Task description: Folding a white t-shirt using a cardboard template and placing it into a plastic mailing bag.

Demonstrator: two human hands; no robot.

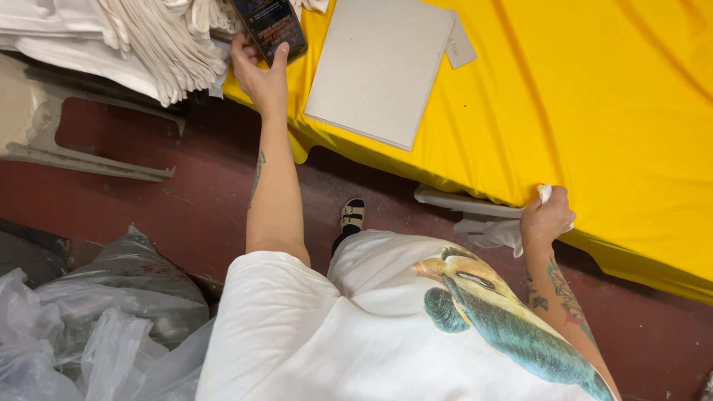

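Note:
My left hand (258, 73) reaches up to the table's near edge and grips a dark smartphone (269, 26) with a lit screen. My right hand (547, 217) is closed on a small white cloth (505, 232) at the front edge of the yellow fabric (594, 96) that covers the table. A grey rectangular board (379, 67) lies flat on the yellow fabric, just right of the phone. I wear a white shirt with a coloured print.
A stack of folded cream cloths (148, 41) sits at the top left. Clear plastic bags (89, 327) are piled on the red floor (200, 200) at the lower left. A sandalled foot (351, 215) stands by the table edge.

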